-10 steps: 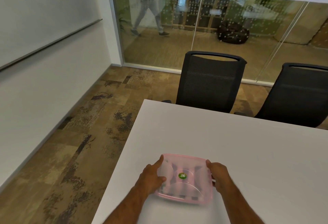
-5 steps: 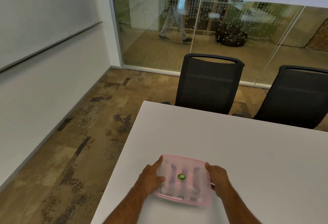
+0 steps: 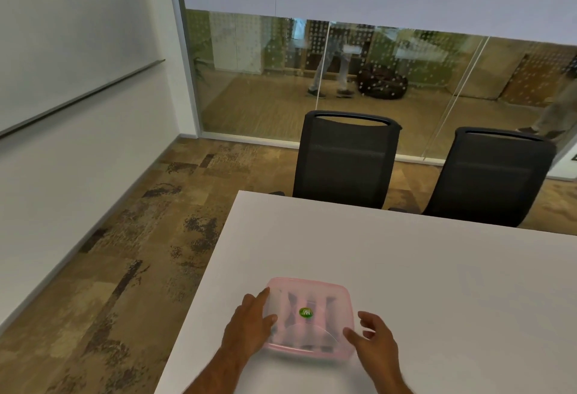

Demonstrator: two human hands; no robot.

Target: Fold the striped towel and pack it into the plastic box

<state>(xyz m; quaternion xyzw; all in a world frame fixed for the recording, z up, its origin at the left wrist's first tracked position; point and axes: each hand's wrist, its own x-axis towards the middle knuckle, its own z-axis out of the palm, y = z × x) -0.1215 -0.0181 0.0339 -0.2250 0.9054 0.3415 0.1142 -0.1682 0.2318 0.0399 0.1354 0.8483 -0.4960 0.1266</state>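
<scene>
A plastic box (image 3: 312,296) with a pink-rimmed translucent lid and a green sticker sits near the front left corner of the white table (image 3: 406,268). Dark stripes of the towel (image 3: 328,306) show faintly through the closed lid. My left hand (image 3: 249,326) rests on the box's left side, thumb on the lid, fingers along the edge. My right hand (image 3: 376,342) hovers just off the box's right front corner, fingers spread and apart from it.
Two black mesh office chairs (image 3: 346,159) (image 3: 487,178) stand at the table's far edge. The table's left edge drops to patterned carpet. Behind a glass wall, a person's legs (image 3: 331,71) pass by a dark beanbag (image 3: 382,82).
My right hand has let go of the box's right side and pulled slightly away with fingers spread. The left hand stays on the box. The view tilted up a little.
</scene>
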